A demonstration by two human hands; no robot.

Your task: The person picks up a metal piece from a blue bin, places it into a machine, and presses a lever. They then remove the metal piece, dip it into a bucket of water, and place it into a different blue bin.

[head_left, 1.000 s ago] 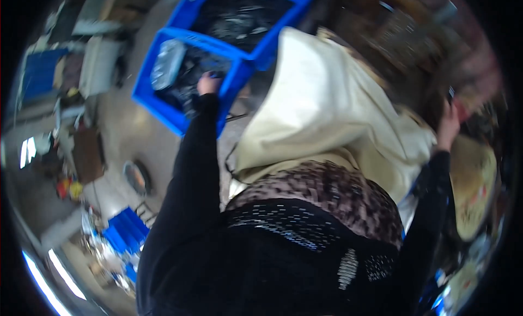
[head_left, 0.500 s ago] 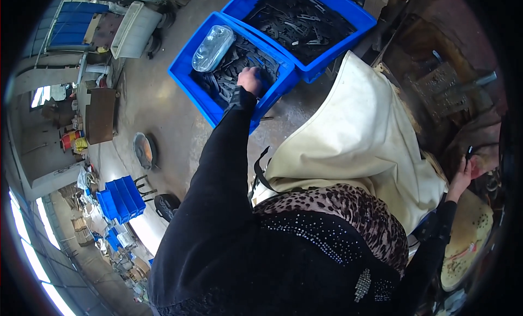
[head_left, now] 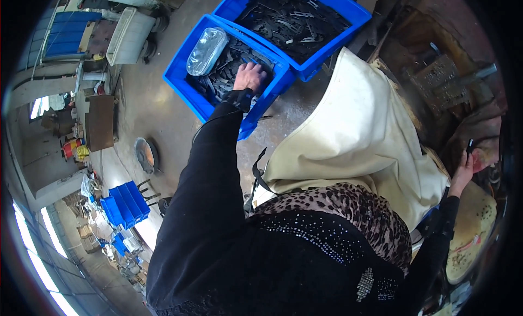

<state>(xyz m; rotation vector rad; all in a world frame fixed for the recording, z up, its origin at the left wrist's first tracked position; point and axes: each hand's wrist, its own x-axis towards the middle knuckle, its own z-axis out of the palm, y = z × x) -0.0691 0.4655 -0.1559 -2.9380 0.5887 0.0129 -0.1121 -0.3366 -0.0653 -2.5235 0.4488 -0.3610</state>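
Observation:
My left hand [head_left: 250,77] reaches down into the nearer blue bin [head_left: 180,92]. Its fingers look spread over a heap of thin black strip-like pieces [head_left: 218,83], with the tips partly hidden among them. A clear oblong plastic container [head_left: 207,52] lies on the same heap, left of the hand. Far to the right, my right hand [head_left: 462,174] is closed around a slim black piece [head_left: 470,146] whose end sticks up past the fingers. That hand is beside a dark machine or bench, and the piece's exact kind is too small to tell.
A second blue bin [head_left: 362,23] of similar black pieces adjoins the first. A cream cloth [head_left: 348,131] covers my lap. Metal blocks [head_left: 436,79] sit in the dark worktop at right, above a stained pad [head_left: 468,239]. A round pan [head_left: 145,154] and stacked blue bins [head_left: 126,203] stand at left.
My left hand has shifted slightly to the right within the bin, and its fingers look more spread. My right hand keeps its hold on the black piece. The whole view has tilted a little.

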